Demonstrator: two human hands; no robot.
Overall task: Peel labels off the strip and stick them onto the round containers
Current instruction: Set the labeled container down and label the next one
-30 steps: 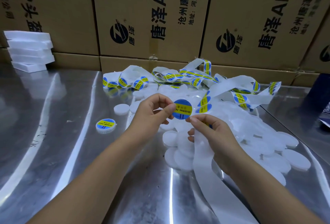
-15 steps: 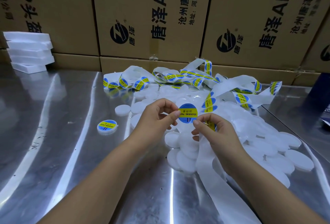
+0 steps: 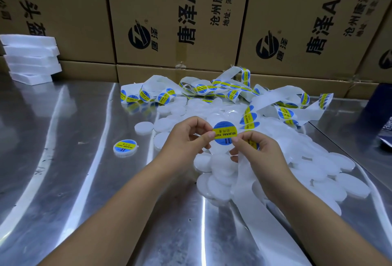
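- A person's left hand (image 3: 186, 138) pinches the left edge of a round blue-and-yellow label (image 3: 224, 133) between thumb and forefinger. It holds the label up over a heap of white round containers (image 3: 318, 172) on a steel table (image 3: 63, 181).
- The right hand (image 3: 258, 151) grips the label strip (image 3: 261, 212) with curled fingers. Its thumb and forefinger meet the label's lower right edge, and the bare backing trails from that hand toward the camera.
- Over the past second the label has turned from a tilted disc to one squarely facing the camera. Its yellow band is now level, "SOLDERING PAST" is legible, and both hands have edged slightly right with their pinch unchanged.
- This suggests a label free, or nearly free, of its backing. Whether its right edge still clings to the strip cannot be told, because the right fingers cover it.
- No container shows in either hand, so sticking appears to be still ahead. A blank one would have to come from the heap just below.
- One labelled container (image 3: 125, 148) lies alone to the left of the heap, well apart from the hands. It is the only finished piece in view.
- More strip carrying unpeeled labels (image 3: 212, 89) lies tangled at the back of the heap, before stacked cardboard cartons (image 3: 169, 22).
- A stack of white foam blocks (image 3: 31, 58) sits at far left.
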